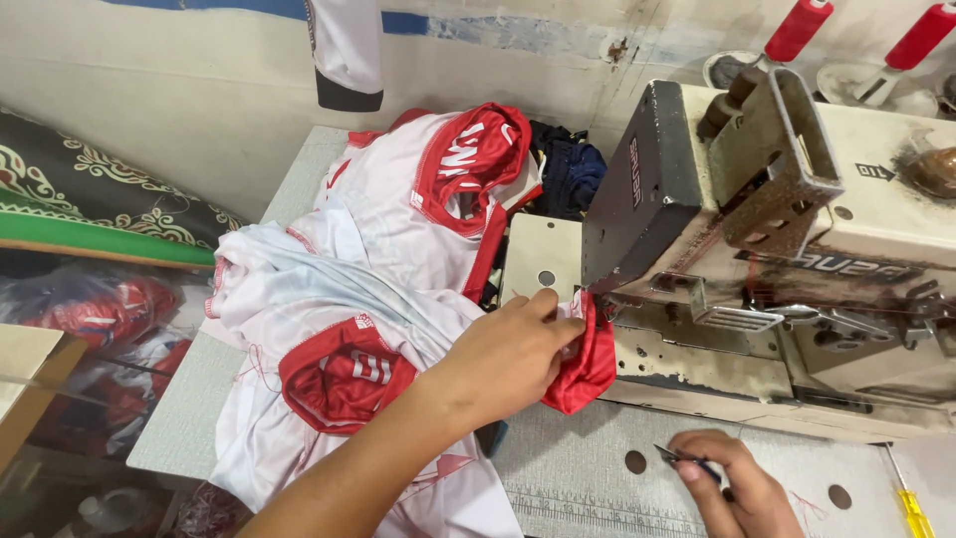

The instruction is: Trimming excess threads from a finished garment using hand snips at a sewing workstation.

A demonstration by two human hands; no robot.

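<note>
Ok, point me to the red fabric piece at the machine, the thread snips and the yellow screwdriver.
red fabric piece [588, 364], head view, on the bulging fold below the left hand's fingertips.
thread snips [680, 459], head view, on the dark blades sticking out of the right hand.
yellow screwdriver [915, 510], head view, on its yellow handle.

a pale, stained wall [199, 90] is running across the top of the frame, with a blue stripe [438, 25] showing along its upper edge. at the left edge a dark patterned cloth with a green border [90, 204] is lying on a ledge. a grey worktable [588, 468] is filling the lower middle, and a wooden corner [25, 379] is poking in at lower left.
</note>
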